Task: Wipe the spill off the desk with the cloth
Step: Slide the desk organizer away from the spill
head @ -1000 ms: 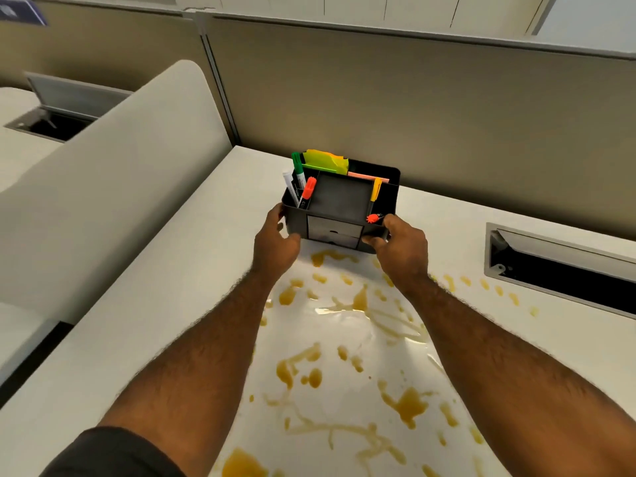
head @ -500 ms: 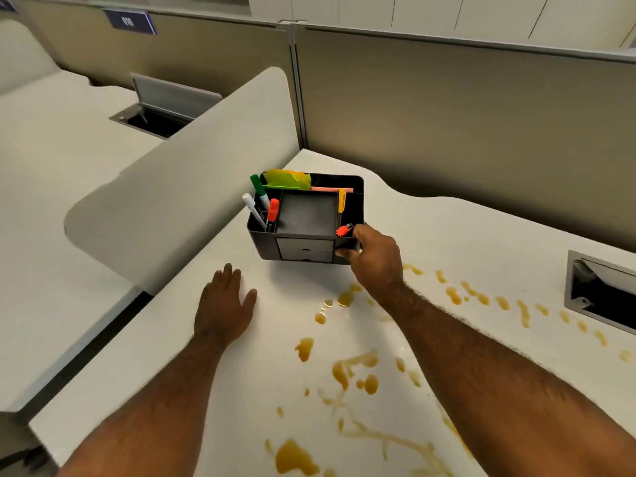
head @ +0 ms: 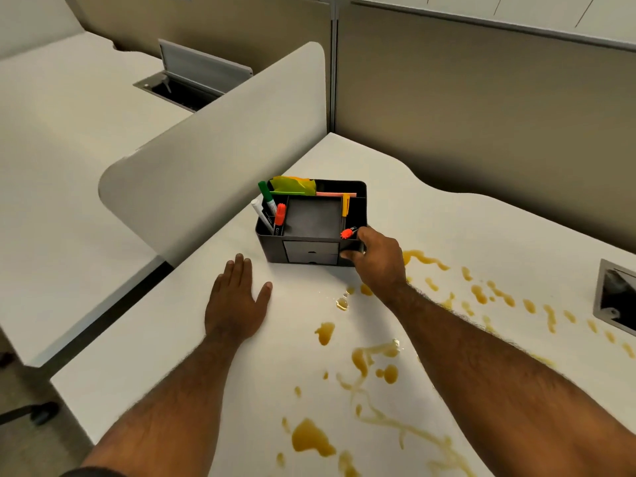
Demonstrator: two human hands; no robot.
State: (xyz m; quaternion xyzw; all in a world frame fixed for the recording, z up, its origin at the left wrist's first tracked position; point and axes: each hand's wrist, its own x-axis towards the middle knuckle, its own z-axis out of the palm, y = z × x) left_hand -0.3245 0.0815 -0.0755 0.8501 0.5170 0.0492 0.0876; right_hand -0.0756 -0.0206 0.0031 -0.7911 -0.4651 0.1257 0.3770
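An amber spill [head: 371,363] lies in puddles, drops and streaks over the white desk [head: 275,356], from the middle to the right and near edge. A black desk organizer [head: 311,223] with markers and sticky notes stands at the back left of the spill. My right hand [head: 377,259] grips its front right corner. My left hand [head: 235,304] rests flat on the desk, fingers spread, just left of the organizer and clear of the liquid. No cloth is in view.
A curved white divider panel [head: 213,160] rises along the desk's left side, and tan partition walls [head: 481,115] close the back. A cable hatch [head: 616,297] is set in the desk at far right. Another desk with an open hatch [head: 189,84] lies to the left.
The organizer has been slid left and back off the spill. My left hand let go of it and now lies flat on the desk; my right hand still holds it.
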